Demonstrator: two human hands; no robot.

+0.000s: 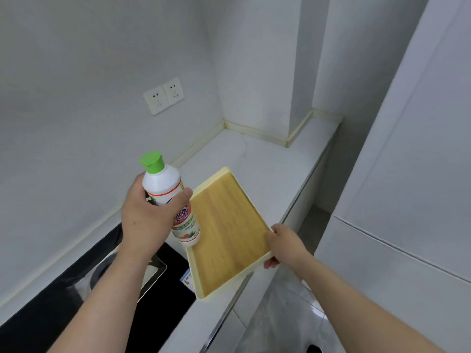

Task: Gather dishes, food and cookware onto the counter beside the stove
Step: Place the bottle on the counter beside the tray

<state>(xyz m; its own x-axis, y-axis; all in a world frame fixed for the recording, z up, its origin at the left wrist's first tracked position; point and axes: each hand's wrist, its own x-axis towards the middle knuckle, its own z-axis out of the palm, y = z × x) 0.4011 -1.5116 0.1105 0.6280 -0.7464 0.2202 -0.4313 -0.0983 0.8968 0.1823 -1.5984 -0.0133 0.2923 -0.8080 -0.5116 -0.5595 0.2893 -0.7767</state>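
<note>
My left hand (145,215) grips a white bottle (175,200) with a green flip cap and a colourful label, held tilted above the counter. My right hand (283,244) holds the near right edge of a wood-patterned tray (229,233) with a cream rim. The tray hangs tilted over the white counter (267,159), partly over the edge of the black stove (76,301). The bottle's base overlaps the tray's left side; I cannot tell whether they touch.
The black glass stove with a metal burner ring (122,271) lies at the lower left. A double wall socket (164,96) sits on the white back wall. A tall white cabinet (407,174) stands to the right, and grey floor tiles (280,314) show below the counter edge.
</note>
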